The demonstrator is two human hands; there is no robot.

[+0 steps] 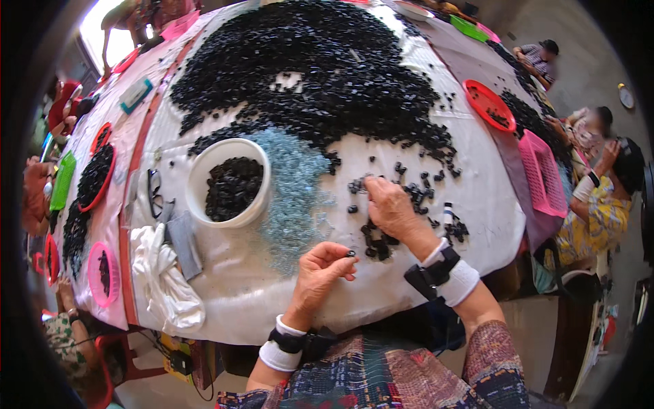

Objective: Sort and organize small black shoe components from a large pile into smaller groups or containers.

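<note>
Between thumb and fingertips, my left hand (317, 273) pinches a small black piece (351, 253) above the white-covered table. My right hand (393, 210) is farther forward and to the right, its fingers drawn together over the loose pieces; what they pinch, if anything, is too small to make out. A few small clear-looking pieces (355, 185) lie by those fingertips. Under the right wrist are scattered black pieces (377, 244). Left of both hands stands a white tub (193, 187) partly filled with black pieces (234, 191). Pale blue, see-through pieces (289, 204) are spread beside it.
A large heap of black pieces (286, 54) covers the table's far part. White gloves (167, 279), eyeglasses (155, 193) and a grey cloth (184, 244) lie left of the tub. A small bottle (447, 213) stands at right. People sit along both sides near coloured baskets (541, 174).
</note>
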